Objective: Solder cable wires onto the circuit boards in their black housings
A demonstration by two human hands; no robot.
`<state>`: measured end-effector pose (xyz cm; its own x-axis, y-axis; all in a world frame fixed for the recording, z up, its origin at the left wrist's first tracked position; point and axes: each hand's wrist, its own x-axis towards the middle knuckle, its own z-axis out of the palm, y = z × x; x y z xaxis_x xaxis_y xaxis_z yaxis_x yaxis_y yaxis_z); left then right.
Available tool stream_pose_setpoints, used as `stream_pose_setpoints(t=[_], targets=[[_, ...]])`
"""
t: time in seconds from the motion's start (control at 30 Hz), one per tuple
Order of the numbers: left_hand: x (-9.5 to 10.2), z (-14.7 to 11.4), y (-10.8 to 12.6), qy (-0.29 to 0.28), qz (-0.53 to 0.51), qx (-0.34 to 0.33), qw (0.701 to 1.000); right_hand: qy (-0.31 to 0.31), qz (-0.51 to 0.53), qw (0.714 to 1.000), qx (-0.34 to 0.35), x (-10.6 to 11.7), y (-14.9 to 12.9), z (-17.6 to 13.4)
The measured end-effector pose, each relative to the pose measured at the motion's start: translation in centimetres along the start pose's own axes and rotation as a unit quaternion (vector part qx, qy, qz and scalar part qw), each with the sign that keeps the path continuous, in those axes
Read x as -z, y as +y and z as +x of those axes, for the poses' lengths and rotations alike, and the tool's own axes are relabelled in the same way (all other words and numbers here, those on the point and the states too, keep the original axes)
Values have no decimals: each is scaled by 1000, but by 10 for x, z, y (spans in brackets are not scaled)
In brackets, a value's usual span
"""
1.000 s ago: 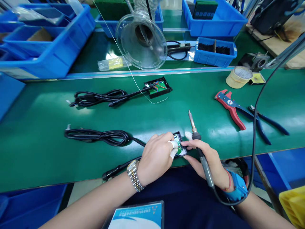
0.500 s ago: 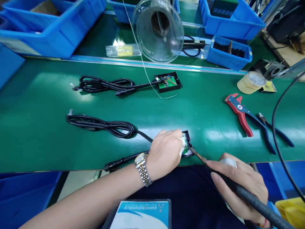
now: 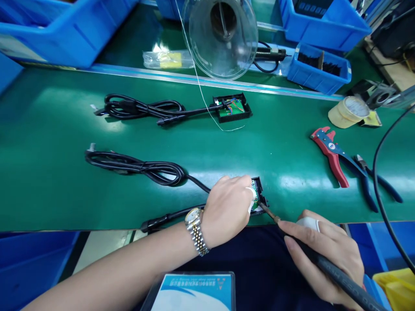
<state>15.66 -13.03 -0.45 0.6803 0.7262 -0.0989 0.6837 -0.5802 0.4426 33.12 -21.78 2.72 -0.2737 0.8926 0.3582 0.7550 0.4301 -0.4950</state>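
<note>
In my right hand (image 3: 324, 255) is a soldering iron (image 3: 337, 270), its black handle gripped between thumb and fingers. The iron's tip reaches the right end of a green circuit board (image 3: 256, 199) in a small black case (image 3: 258, 183) at the bench's near edge. My left hand (image 3: 228, 209) lies over the left part of this case, fingers curled down; what they pinch is hidden. White covers show on a finger of each hand. A coiled black cable (image 3: 149, 169) and a thicker black lead (image 3: 175, 216) run under my left hand.
Farther back lies a second open case (image 3: 232, 108) with wires and a coiled cable (image 3: 139, 108). A thin solder wire (image 3: 202, 93) hangs near a clear funnel (image 3: 223, 47). Red-and-blue wire strippers (image 3: 332, 153), cutters (image 3: 379, 177) and a round tub (image 3: 348, 112) stand right. Blue bins (image 3: 319, 71) line the back.
The view has shifted slightly. Both hands keep nearly the same pose, and the iron's tip stays at the right end of the board.
</note>
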Motion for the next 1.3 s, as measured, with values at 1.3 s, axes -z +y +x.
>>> stream_pose_setpoints(t=[1.3], targets=[[0,0,0,-6,15,-1,1000,101,67,990,-71,0,12,-19]])
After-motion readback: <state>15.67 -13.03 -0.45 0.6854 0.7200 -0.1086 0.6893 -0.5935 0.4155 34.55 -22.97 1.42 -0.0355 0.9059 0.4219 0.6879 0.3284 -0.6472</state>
